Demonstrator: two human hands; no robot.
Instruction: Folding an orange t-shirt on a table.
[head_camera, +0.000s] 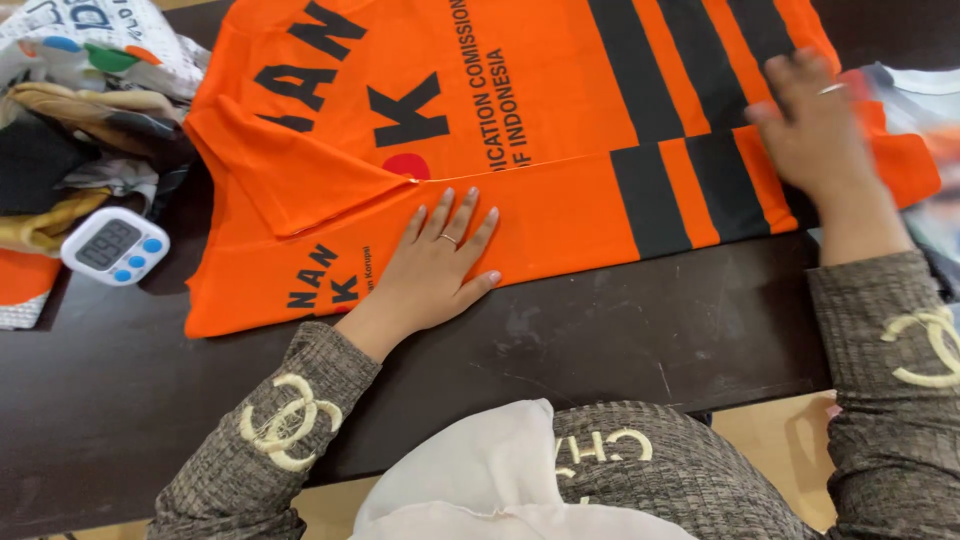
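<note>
An orange shirt (560, 130) with dark stripes lies spread on a dark table (600, 330), the left hand (435, 265) pressed flat on its near edge, the right hand (815, 125) flat on its striped end, a small white timer (115, 245) beside a pile of clothes (80, 110).

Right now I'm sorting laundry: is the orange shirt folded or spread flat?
Partly folded: the orange shirt has a sleeve turned inward, and the left hand presses the near folded edge.

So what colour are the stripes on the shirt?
Black stripes on an orange shirt, head view.
</note>
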